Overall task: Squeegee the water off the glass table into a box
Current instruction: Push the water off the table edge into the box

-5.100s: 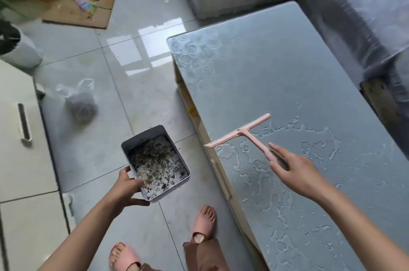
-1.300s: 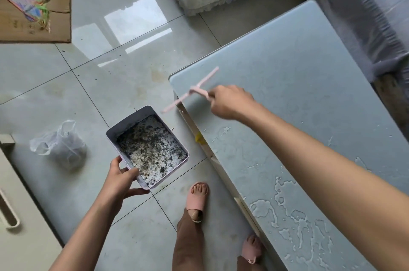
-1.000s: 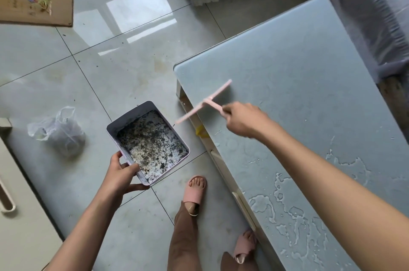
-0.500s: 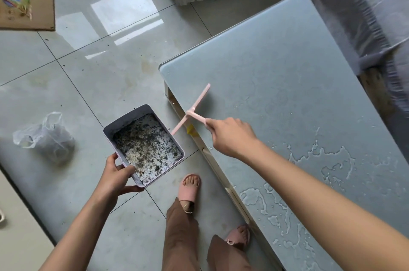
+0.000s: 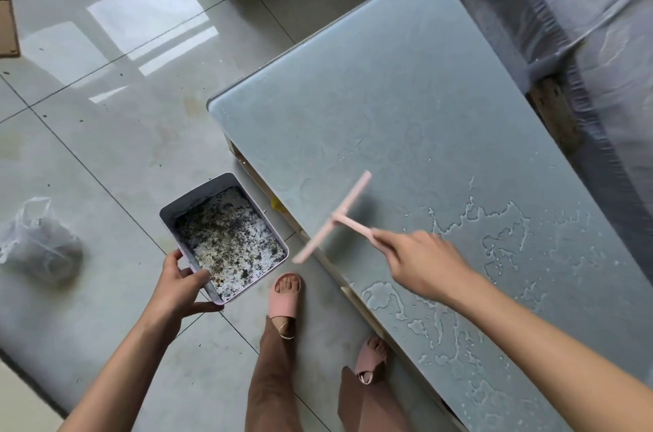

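The pink T-shaped plastic squeegee (image 5: pixel 335 216) is gripped by the curled right fingers (image 5: pixel 399 251), with its blade lying ahead of them along the edge of the glass surface (image 5: pixel 406 96). The pooled water (image 5: pixel 494 241) lies behind them (wristward). The grey rectangular box (image 5: pixel 203 191) is clasped in the left fingers (image 5: pixel 192 281), beyond the blade.

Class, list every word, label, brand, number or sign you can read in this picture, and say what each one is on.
None can be read: no text shows on the pink plastic squeegee, the pale rectangular box, the frosted glass table or the clear plastic bag.
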Action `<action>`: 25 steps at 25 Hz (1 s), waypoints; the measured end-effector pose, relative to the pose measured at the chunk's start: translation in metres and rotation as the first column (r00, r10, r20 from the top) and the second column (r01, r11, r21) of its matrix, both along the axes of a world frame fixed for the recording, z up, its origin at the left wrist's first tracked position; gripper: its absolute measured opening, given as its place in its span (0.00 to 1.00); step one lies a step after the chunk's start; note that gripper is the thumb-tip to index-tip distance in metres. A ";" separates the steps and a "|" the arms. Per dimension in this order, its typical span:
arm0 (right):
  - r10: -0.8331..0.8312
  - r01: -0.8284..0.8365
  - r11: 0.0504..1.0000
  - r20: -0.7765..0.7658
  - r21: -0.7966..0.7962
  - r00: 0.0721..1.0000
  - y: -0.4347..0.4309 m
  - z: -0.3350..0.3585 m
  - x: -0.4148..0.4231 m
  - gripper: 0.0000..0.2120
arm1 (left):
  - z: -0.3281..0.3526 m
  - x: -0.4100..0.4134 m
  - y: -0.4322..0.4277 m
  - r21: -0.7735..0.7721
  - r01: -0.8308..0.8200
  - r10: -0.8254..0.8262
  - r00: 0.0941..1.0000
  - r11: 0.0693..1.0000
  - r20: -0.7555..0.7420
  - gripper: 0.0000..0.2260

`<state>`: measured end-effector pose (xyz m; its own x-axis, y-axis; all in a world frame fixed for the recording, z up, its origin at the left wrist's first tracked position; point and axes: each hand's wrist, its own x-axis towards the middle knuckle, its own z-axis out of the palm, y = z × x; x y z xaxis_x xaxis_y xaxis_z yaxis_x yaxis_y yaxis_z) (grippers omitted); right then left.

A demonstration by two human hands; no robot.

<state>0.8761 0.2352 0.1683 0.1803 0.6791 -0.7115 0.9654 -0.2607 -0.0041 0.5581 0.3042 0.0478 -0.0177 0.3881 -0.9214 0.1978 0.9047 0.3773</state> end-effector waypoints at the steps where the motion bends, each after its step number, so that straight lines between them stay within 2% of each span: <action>1: 0.036 -0.035 0.999 -0.011 0.028 0.999 0.015 -0.008 -0.006 0.12 | -0.004 0.005 -0.003 -0.002 0.013 -0.013 1.000 1.000 0.009 0.25; 4: 0.096 -0.095 0.995 -0.038 0.033 0.995 0.038 -0.029 -0.017 0.11 | -0.013 0.013 -0.007 0.005 0.017 -0.017 1.000 1.000 0.025 0.24; 7: 0.004 -0.004 1.000 -0.026 -0.016 1.000 -0.001 -0.031 0.005 0.14 | -0.018 0.016 -0.007 0.016 0.031 -0.032 0.999 0.999 0.031 0.24; 12: -0.101 0.117 0.971 0.084 -0.210 0.991 -0.077 -0.002 0.058 0.17 | -0.012 0.031 -0.014 0.021 0.064 -0.065 0.997 0.998 0.038 0.25; 15: -0.114 0.123 0.986 0.090 -0.110 0.989 -0.066 0.004 0.069 0.17 | 0.001 0.040 -0.019 0.014 0.106 -0.106 0.994 0.994 0.027 0.26; 17: -0.193 0.192 0.980 0.021 0.046 0.981 -0.037 -0.005 0.074 0.17 | 0.006 0.045 -0.025 0.019 0.141 -0.142 0.990 0.990 0.011 0.27; 19: -0.274 0.280 0.951 -0.061 0.133 0.960 0.001 -0.022 0.084 0.18 | 0.011 0.049 -0.033 0.036 0.165 -0.165 0.986 0.986 0.000 0.27; 22: -0.382 0.394 0.912 -0.114 0.112 0.917 0.016 -0.039 0.107 0.18 | 0.015 0.055 -0.045 0.051 0.194 -0.193 0.981 0.980 -0.019 0.28; 25: -0.449 0.456 0.889 -0.109 0.051 0.887 -0.042 -0.042 0.124 0.18 | 0.018 0.061 -0.060 0.048 0.197 -0.196 0.980 0.979 -0.038 0.28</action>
